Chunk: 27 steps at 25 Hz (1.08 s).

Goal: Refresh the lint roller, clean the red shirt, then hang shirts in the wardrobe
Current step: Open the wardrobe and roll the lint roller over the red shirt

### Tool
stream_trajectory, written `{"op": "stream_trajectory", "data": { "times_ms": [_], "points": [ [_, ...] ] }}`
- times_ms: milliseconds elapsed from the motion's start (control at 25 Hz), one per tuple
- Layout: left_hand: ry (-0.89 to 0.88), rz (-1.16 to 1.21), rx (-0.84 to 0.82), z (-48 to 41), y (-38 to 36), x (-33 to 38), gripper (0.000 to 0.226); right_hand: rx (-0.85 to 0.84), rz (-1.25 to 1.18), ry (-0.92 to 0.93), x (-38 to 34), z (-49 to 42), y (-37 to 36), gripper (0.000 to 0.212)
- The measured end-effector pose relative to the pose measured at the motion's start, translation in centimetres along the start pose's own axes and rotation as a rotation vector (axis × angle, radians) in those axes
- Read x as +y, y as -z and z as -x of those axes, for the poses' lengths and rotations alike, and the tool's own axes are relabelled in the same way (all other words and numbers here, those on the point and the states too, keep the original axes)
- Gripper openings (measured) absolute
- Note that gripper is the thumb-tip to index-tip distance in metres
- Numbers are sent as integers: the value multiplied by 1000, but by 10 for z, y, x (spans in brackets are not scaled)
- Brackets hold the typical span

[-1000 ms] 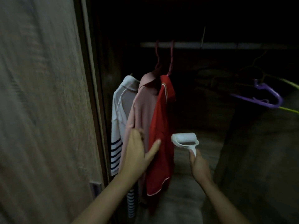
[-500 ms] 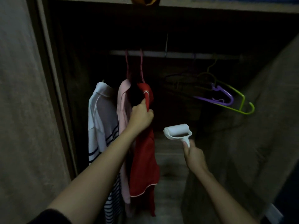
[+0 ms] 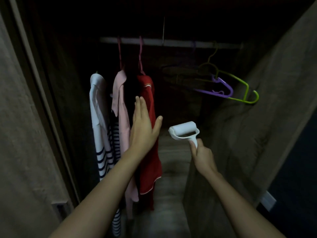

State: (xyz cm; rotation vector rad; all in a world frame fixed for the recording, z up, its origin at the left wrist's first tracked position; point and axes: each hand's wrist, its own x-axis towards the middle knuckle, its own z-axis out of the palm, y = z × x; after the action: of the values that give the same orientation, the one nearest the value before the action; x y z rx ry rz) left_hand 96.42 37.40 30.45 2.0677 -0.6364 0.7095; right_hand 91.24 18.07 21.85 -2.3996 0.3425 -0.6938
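left hand (image 3: 143,129) flat against red shirt (image 3: 149,152); right hand (image 3: 202,156) holds lint roller (image 3: 184,130).

No lettering, label, brand mark or number can be read anywhere in this dim wardrobe view; the hanging clothes and the white plastic lint roller (image 3: 184,131) show only plain, unmarked surfaces

red shirt (image 3: 148,143): matt soft cloth, with thin pale piping at the hem.
pink shirt (image 3: 121,107): smooth matt cloth.
striped shirt (image 3: 100,134): white cloth, dark knit stripes.
lint roller (image 3: 184,130): the one I hold; smooth white plastic frame, matt paper roll.
hangers (image 3: 228,90): glossy plastic, purple and green.
rail (image 3: 180,42): pale, smooth, looks like metal.
wardrobe door (image 3: 25,134): matt grained wood.
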Motion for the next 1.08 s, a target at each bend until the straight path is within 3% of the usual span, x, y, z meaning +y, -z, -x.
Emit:
{"op": "stream_trajectory", "data": {
  "times_ms": [80,200,320,440,640,880,1080],
  "points": [
    [-129,-45,62,23,-8,-7,70,-8,12,-25,7,14,-4,38],
    [-251,-122,-2,60,-27,-17,65,-6,65,-81,22,43,-9,40],
    [-227,-207,-81,100,-55,-22,64,-12,104,-132,49,87,-8,37],
    [-154,-193,-266,145,-90,-11,64,-29,114,-241,82,140,6,35],
    [-295,-229,-579,216,-149,23,62,14,144,-353,130,216,55,35],
    [-348,-136,-874,315,-212,146,65,168,217,-569,211,343,164,34],
    [-441,-34,-919,440,-273,288,62,274,207,-773,288,493,273,35]
  ]
}}
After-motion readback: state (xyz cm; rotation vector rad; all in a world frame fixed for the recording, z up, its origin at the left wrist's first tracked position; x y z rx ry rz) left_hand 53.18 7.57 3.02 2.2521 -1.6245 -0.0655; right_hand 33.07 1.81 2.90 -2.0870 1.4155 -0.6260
